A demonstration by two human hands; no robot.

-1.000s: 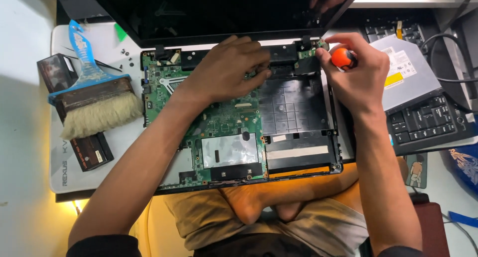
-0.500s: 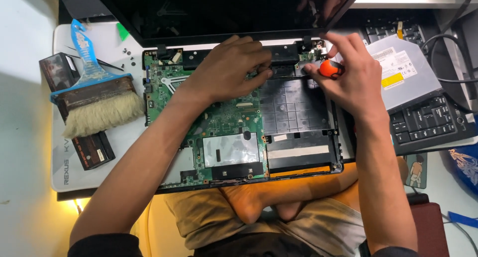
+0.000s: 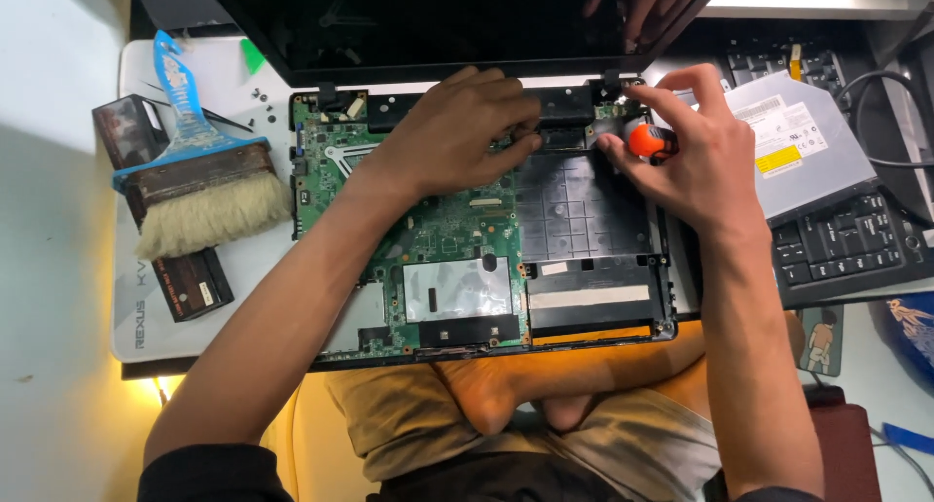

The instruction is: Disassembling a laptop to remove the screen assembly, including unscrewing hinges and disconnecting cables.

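An opened laptop base (image 3: 593, 220) lies in front of me, its green motherboard (image 3: 452, 234) exposed and the dark screen (image 3: 438, 16) tilted up at the back. My left hand (image 3: 457, 137) rests palm down on the upper part of the board near the hinge, fingers curled on the black strip there. My right hand (image 3: 686, 142) grips an orange-handled screwdriver (image 3: 650, 140), its tip pointing left toward the upper right hinge area; the tip itself is hidden by my fingers.
A blue-handled brush (image 3: 199, 186) lies on dark rectangular parts at the left, with small screws (image 3: 263, 98) nearby. A silver optical drive (image 3: 803, 142) sits on a black keyboard (image 3: 846, 244) at the right. My crossed legs are under the laptop's front edge.
My right hand with the screwdriver has moved left and slightly down toward the hinge area. My left hand has stayed on the board.
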